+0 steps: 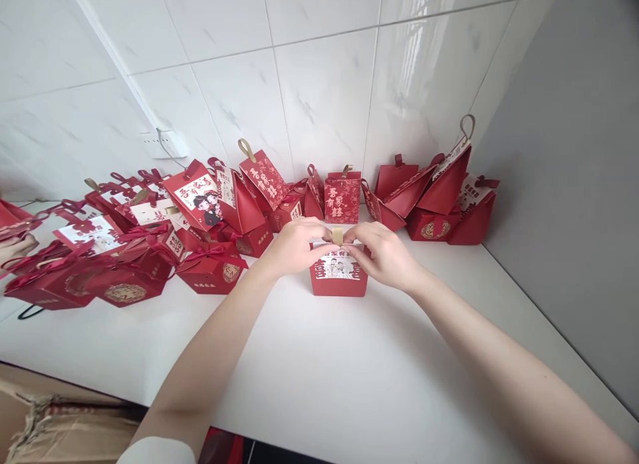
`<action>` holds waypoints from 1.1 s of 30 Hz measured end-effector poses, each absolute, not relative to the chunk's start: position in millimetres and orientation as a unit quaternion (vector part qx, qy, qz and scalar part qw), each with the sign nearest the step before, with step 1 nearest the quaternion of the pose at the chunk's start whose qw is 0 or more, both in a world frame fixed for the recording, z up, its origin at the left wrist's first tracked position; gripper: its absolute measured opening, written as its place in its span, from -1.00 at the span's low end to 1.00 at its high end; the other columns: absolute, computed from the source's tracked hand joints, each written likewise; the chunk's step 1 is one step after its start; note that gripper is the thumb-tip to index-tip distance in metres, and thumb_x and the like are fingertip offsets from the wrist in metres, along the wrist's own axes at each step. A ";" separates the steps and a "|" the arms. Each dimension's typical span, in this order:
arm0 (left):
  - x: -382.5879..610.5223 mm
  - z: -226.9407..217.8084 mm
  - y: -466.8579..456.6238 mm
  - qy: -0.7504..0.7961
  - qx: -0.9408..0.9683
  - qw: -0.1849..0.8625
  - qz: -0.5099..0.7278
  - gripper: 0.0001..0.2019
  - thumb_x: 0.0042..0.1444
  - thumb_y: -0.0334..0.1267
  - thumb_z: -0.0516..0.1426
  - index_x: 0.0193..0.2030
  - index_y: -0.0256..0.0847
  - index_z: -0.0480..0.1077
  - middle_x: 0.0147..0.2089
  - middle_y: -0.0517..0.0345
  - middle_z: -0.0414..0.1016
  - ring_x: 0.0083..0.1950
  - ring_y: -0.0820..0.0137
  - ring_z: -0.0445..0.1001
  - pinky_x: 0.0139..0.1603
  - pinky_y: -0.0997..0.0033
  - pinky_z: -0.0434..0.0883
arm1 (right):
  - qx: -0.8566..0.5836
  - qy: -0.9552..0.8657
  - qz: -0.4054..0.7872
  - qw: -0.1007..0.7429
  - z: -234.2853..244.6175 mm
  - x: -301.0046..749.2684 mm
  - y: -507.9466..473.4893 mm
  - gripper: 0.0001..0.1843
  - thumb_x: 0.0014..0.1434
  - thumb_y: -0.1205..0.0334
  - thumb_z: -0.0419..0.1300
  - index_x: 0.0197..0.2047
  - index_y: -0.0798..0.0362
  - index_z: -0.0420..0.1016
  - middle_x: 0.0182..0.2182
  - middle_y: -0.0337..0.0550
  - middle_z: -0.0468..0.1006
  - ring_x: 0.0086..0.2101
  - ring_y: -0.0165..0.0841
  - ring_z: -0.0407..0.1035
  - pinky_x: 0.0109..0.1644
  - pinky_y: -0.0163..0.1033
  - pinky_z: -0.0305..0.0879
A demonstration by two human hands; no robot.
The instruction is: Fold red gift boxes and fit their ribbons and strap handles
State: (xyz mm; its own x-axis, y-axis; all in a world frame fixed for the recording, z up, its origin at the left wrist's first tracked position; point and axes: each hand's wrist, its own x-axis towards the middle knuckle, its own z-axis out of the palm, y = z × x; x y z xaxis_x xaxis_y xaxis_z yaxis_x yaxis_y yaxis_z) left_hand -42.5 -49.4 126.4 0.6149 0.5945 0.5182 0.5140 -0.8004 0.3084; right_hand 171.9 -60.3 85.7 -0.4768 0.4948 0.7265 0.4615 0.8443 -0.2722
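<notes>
A red gift box (339, 287) with a white printed panel of a cartoon couple stands upright on the white table (319, 371). At its top edge is a short gold ribbon loop (337, 235). My left hand (302, 245) pinches the top of the box just left of the loop. From the other side, my right hand (377, 251) grips the same top edge, its fingers bent and thumb pressed on the front. Both thumbs nearly meet under the ribbon. Right behind stands another red gift box (342, 198) with gold lettering.
Many red boxes (124, 284) with dark red ribbons crowd the left, and more boxes (434, 224) lean together at the back right. Another person's hand (17, 247) shows at the far left edge. A cardboard carton (70, 437) sits below the table's front edge. Tiled wall (324, 84) behind.
</notes>
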 end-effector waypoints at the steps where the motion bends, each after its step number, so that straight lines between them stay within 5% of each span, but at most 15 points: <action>1: -42.4 127.0 -50.3 0.298 0.903 0.054 0.304 -0.83 0.15 -0.17 0.18 -0.36 -0.22 0.50 -0.38 0.14 0.50 -0.27 0.37 0.45 -0.10 0.31 0.35 | -0.271 -0.866 0.015 0.421 87.7 172.9 -61.2 -0.93 0.31 0.27 0.06 -0.23 0.03 0.33 -0.33 -0.14 0.50 -0.34 -0.30 0.33 -0.16 -0.16 0.23; 9: -44.9 130.0 -49.8 0.311 0.905 0.097 0.274 -0.82 0.20 -0.23 0.11 -0.29 -0.21 0.53 -0.28 0.07 0.54 -0.19 0.34 0.48 -0.08 0.28 0.39 | -0.284 -0.883 0.026 0.372 97.0 180.8 -63.4 -0.88 0.33 0.26 0.02 -0.19 0.03 0.37 -0.30 -0.11 0.51 -0.31 -0.28 0.36 -0.18 -0.18 0.25; 15: -48.7 138.4 -51.4 0.334 0.875 0.241 0.253 -0.69 0.12 -0.20 0.17 0.01 -0.17 0.43 -0.02 0.06 0.53 0.01 0.30 0.49 0.05 0.31 0.41 | -0.325 -0.838 0.121 0.420 85.3 173.6 -57.9 -0.86 0.33 0.16 0.06 -0.19 0.01 0.39 -0.30 -0.15 0.49 -0.33 -0.32 0.36 -0.22 -0.22 0.26; 24: -38.2 123.1 -49.7 0.393 0.854 0.199 0.277 -0.80 0.08 -0.13 0.18 -0.31 -0.22 0.51 -0.30 0.13 0.56 -0.28 0.34 0.48 -0.28 0.42 0.34 | -0.344 -0.805 0.162 0.455 82.3 168.7 -58.9 -0.83 0.24 0.13 0.16 -0.35 0.02 0.39 -0.41 -0.20 0.47 -0.44 -0.37 0.30 -0.37 -0.26 0.19; 30: -36.2 123.5 -48.8 0.367 0.847 0.242 0.297 -0.83 0.07 -0.19 0.18 -0.29 -0.24 0.51 -0.25 0.11 0.57 -0.21 0.31 0.50 -0.17 0.38 0.37 | -0.335 -0.831 0.194 0.400 90.7 179.5 -57.2 -0.82 0.30 0.15 0.07 -0.26 -0.01 0.46 -0.34 -0.21 0.52 -0.40 -0.36 0.34 -0.36 -0.26 0.21; 33: -35.8 123.8 -49.3 0.353 0.841 0.276 0.304 -0.78 0.07 -0.19 0.19 -0.16 -0.20 0.50 -0.13 0.10 0.56 -0.09 0.27 0.50 -0.04 0.35 0.38 | -0.343 -0.809 0.166 0.447 89.2 178.8 -57.7 -0.85 0.32 0.15 0.04 -0.15 -0.02 0.39 -0.23 -0.18 0.52 -0.29 -0.33 0.39 -0.27 -0.23 0.27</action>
